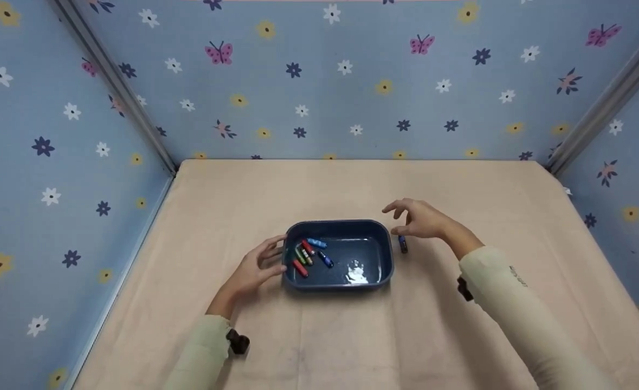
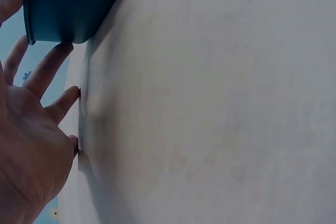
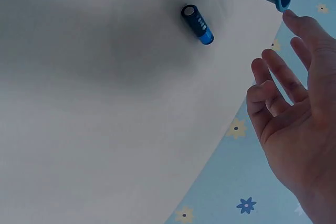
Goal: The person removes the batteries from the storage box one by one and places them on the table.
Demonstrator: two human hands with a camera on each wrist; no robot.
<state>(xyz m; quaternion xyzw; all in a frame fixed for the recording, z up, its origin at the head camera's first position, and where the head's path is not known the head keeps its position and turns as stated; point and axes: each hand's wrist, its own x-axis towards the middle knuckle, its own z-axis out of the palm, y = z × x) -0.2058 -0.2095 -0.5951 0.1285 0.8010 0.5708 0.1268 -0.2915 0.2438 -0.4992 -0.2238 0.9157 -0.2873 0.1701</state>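
A dark blue plastic bin stands on the cloth between my hands. Inside, toward its left side, lie several small batteries: a red battery, a light blue battery, a dark blue battery and others with red and green wraps. My left hand is at the bin's left end, fingers spread and fingertips against its wall. My right hand hovers by the right rim, fingers loosely bent and holding nothing, thumb close to the rim. Beneath it, a blue battery lies on the cloth just right of the bin.
A beige cloth covers the table. Blue walls with flowers and butterflies stand at the back and both sides, with grey metal posts at the corners.
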